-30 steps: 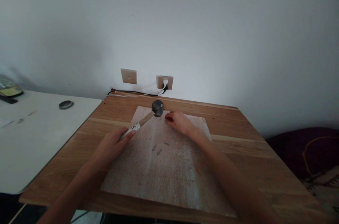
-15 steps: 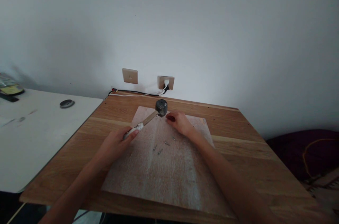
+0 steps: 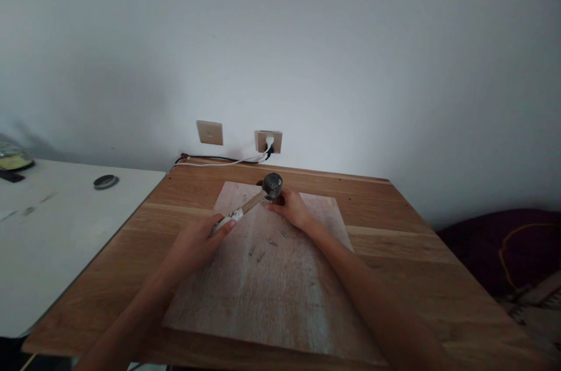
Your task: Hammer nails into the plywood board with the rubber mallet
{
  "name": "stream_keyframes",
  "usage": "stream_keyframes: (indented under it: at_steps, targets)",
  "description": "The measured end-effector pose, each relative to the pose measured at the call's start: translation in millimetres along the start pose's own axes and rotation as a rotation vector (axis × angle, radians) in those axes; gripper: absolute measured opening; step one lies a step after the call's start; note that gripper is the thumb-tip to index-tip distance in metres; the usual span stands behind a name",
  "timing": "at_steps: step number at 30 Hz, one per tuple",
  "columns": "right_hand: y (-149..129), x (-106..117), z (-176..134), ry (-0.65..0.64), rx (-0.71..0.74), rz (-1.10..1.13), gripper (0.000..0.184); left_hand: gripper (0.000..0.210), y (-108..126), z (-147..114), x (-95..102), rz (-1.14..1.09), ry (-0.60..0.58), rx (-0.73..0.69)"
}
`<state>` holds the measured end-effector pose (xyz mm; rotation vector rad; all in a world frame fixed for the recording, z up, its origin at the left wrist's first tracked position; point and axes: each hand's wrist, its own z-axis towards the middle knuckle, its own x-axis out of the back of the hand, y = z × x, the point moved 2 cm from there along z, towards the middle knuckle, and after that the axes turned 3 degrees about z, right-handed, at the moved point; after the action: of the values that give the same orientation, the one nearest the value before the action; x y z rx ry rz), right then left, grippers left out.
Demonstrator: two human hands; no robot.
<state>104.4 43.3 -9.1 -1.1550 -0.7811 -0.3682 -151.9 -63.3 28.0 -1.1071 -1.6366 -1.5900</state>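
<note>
My left hand (image 3: pixel 205 242) is closed round the white-stained handle of a rubber mallet (image 3: pixel 273 186). Its dark head is raised above the far part of a pale wooden board (image 3: pixel 280 289). Close behind and to the right of that head, my right hand (image 3: pixel 293 207) has its fingers curled together; the mallet partly covers the fingertips, and what they pinch cannot be made out. Several small metal screw-like pieces (image 3: pixel 272 242) lie on the board between my arms. A small dark object (image 3: pixel 259 183) shows partly behind the mallet head.
The board lies on a brown wooden table (image 3: pixel 394 277) against the wall. Black and white cables (image 3: pixel 219 162) run along the back to a wall socket (image 3: pixel 269 142). On the left, a white table (image 3: pixel 65 231) carries a round grey lid (image 3: pixel 105 181).
The mallet head has moved slightly right and now overlaps my right hand's fingertips. My right hand has shifted a little left and lower. The whole view has shifted slightly.
</note>
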Motion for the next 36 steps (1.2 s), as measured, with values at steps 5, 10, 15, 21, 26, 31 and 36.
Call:
stream_keyframes:
  at_steps: [5,10,15,21,26,31,36]
  targets:
    - [-4,36,-20,-0.019,-0.025,-0.096,0.033,0.05,0,1,-3.9,0.037,-0.018,0.006]
    - [-17,44,-54,-0.204,0.036,-0.115,0.016,0.049,-3,2,-8.1,0.031,0.006,-0.025]
    - [-26,27,-67,-0.359,0.045,-0.21,0.008,0.052,0,1,-8.9,-0.092,0.025,-0.057]
    - [-14,47,-38,-0.143,-0.04,-0.215,0.016,0.053,-2,2,-10.3,-0.133,0.057,-0.058]
    - [-17,44,-15,-0.232,0.026,-0.309,0.018,0.052,-5,0,-9.8,-0.118,0.052,-0.046]
    - [-24,35,-7,-0.288,0.067,-0.511,0.024,0.053,-6,-4,-8.4,-0.131,0.033,-0.013]
    - [-19,33,-4,-0.318,0.088,-0.542,0.026,0.054,-7,-2,-9.4,-0.154,0.022,-0.025]
